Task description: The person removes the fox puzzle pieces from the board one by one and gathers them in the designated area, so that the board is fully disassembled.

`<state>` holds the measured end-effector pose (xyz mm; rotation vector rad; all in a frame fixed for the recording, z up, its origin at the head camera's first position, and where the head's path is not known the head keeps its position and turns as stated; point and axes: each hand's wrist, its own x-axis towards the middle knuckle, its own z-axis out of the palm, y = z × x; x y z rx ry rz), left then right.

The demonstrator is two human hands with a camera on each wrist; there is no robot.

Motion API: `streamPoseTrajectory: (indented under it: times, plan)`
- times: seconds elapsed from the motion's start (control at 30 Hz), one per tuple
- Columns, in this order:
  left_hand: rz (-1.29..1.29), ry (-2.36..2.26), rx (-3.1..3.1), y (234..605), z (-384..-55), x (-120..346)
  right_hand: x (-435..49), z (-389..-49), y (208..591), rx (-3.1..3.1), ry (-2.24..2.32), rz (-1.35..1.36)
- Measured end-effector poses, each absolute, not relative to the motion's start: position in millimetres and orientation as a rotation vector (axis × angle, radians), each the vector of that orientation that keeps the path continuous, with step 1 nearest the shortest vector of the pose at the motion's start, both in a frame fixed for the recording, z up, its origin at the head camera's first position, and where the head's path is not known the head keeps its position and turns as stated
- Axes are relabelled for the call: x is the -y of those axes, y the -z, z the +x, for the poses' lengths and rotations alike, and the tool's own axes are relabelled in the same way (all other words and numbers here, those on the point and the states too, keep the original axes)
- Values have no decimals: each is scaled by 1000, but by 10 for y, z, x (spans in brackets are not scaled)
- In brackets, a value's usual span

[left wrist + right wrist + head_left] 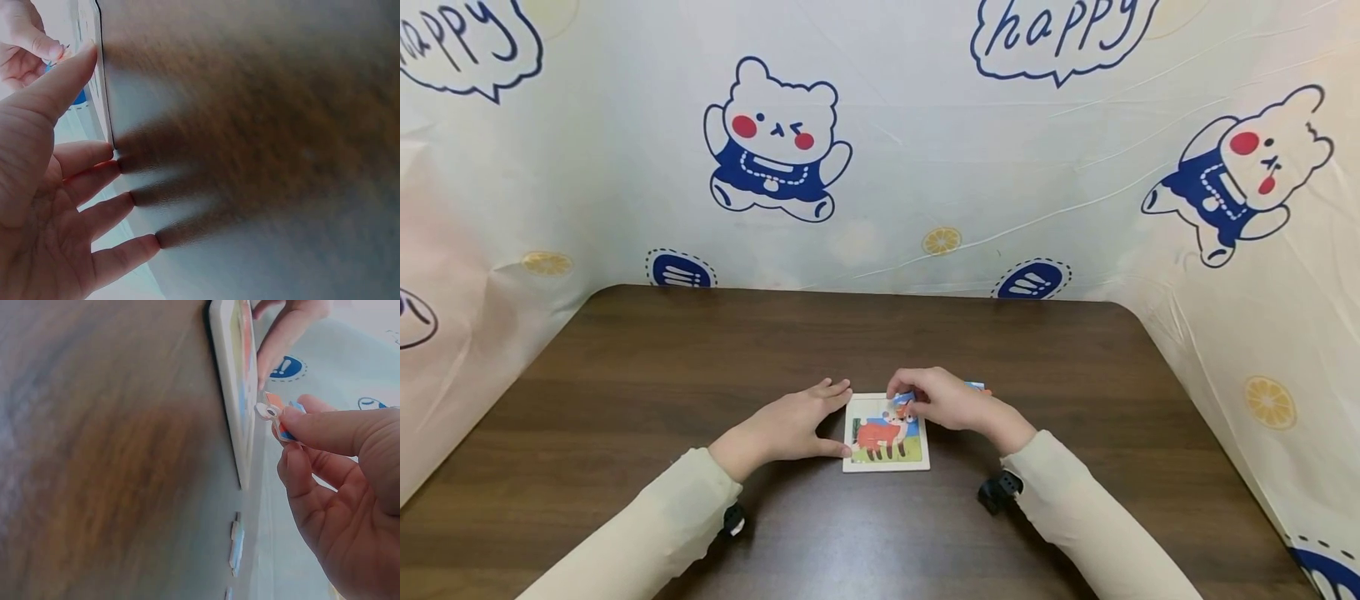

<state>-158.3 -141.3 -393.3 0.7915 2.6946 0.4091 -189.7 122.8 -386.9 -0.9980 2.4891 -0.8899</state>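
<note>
A square jigsaw puzzle point(889, 450) in a pale frame lies on the table, its picture an orange animal on green ground. My right hand point(946, 400) pinches a jigsaw piece point(274, 415) between thumb and fingers, just over the puzzle's upper right part; the piece shows orange, blue and a white patch with an eye. Along the puzzle's left side, my left hand point(790, 425) is spread, with its thumb at the frame's lower edge area and its fingertips down by the upper left corner.
Loose jigsaw pieces point(236, 544) lie on the table right of the puzzle, partly hidden behind the right hand in the head view. The brown table point(700, 350) runs back to a printed cloth point(895, 183) that stands around it.
</note>
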Motion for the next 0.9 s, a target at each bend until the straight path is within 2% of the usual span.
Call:
streamPoseTrajectory:
  times: [0.9]
  plan:
    - [801, -398, -2703, 3920, -1572, 1399, -1627, -1833, 3827, -2583, 1009, -927]
